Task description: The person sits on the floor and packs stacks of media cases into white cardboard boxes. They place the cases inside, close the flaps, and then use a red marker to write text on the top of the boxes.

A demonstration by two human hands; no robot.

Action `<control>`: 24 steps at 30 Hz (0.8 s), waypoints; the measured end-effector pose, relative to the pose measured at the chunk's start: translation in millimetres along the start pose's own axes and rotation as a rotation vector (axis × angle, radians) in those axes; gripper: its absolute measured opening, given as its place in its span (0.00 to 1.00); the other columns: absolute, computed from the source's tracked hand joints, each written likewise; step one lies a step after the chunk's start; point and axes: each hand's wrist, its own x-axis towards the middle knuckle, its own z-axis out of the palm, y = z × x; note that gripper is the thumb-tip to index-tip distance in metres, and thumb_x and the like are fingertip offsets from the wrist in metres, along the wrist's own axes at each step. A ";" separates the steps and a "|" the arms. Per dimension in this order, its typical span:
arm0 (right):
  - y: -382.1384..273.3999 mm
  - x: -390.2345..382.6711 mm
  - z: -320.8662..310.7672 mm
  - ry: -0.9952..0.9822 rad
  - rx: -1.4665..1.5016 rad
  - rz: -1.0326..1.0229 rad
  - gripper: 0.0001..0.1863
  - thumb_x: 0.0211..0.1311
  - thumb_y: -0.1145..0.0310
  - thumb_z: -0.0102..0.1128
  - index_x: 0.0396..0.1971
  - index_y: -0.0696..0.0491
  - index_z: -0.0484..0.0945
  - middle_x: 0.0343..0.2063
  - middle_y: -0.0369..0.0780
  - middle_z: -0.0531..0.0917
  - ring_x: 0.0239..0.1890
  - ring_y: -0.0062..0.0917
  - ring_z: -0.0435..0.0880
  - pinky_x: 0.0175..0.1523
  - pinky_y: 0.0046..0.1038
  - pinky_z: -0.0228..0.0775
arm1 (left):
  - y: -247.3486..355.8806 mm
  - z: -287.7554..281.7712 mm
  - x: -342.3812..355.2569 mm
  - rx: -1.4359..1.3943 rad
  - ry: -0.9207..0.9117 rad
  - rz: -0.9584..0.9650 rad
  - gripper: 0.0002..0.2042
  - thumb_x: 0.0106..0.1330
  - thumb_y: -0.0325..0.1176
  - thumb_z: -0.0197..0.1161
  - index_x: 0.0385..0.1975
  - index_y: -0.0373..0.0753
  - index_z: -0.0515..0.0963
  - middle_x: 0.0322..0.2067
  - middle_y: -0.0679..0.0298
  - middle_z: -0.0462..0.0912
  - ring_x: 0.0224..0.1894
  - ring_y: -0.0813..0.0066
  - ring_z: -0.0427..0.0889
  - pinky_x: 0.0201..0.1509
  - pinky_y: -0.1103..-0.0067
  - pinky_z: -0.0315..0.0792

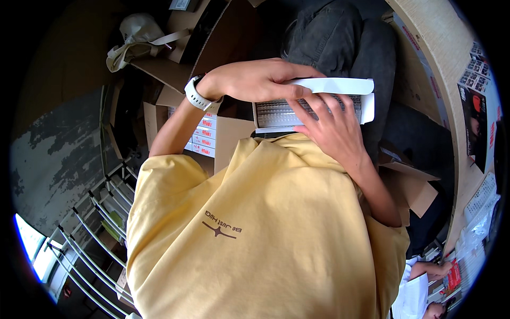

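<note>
An open, long white cardboard box (271,129) lies across my lap, in front of my yellow shirt. Closely packed rows of small greyish, shiny pieces (273,112) fill it; their kind is too small to tell. My left hand (257,80), a white watch at its wrist, grips the raised lid flap (340,85) at the box's far side, thumb in front and fingers partly hidden behind. Over the box's right half, my right hand (332,125) has its fingers spread, tips reaching down to the rows beneath the flap. I see nothing held in it.
Left of the lap stands an open carton (234,141) with stacked white boxes (204,135). Another open carton (409,183) is at right, by a curved-looking wooden table edge (443,58). A white rack (90,239) stands lower left; another person's arm (430,270) shows lower right.
</note>
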 end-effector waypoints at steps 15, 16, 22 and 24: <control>-10.7 -35.6 -14.2 0.025 0.245 -0.160 0.11 0.57 0.73 0.67 0.41 0.56 0.83 0.50 0.39 0.82 0.53 0.30 0.80 0.56 0.37 0.75 | 59.5 33.7 -20.6 1.034 0.613 0.298 0.21 0.52 0.27 0.70 0.49 0.44 0.82 0.44 0.64 0.82 0.38 0.60 0.84 0.36 0.73 0.80; -10.6 -33.3 -19.0 0.007 0.279 -0.137 0.11 0.57 0.73 0.66 0.41 0.57 0.83 0.49 0.41 0.82 0.52 0.31 0.81 0.56 0.38 0.76 | 60.8 42.3 -26.5 1.174 0.660 0.332 0.21 0.47 0.27 0.69 0.45 0.43 0.83 0.43 0.64 0.81 0.38 0.63 0.83 0.35 0.73 0.80; -0.2 -25.5 -40.0 -0.144 0.428 0.056 0.10 0.56 0.75 0.63 0.38 0.56 0.80 0.48 0.42 0.83 0.51 0.34 0.83 0.56 0.36 0.78 | 49.3 116.4 -44.0 1.259 0.722 0.175 0.16 0.50 0.28 0.69 0.41 0.35 0.84 0.42 0.62 0.81 0.37 0.74 0.81 0.35 0.82 0.78; 7.1 -18.4 -54.3 -0.191 0.516 0.107 0.13 0.57 0.77 0.62 0.44 0.57 0.78 0.49 0.42 0.83 0.50 0.36 0.83 0.55 0.37 0.78 | 36.8 128.3 -48.5 1.239 0.903 0.392 0.16 0.51 0.25 0.68 0.42 0.35 0.84 0.42 0.62 0.84 0.35 0.74 0.83 0.35 0.82 0.79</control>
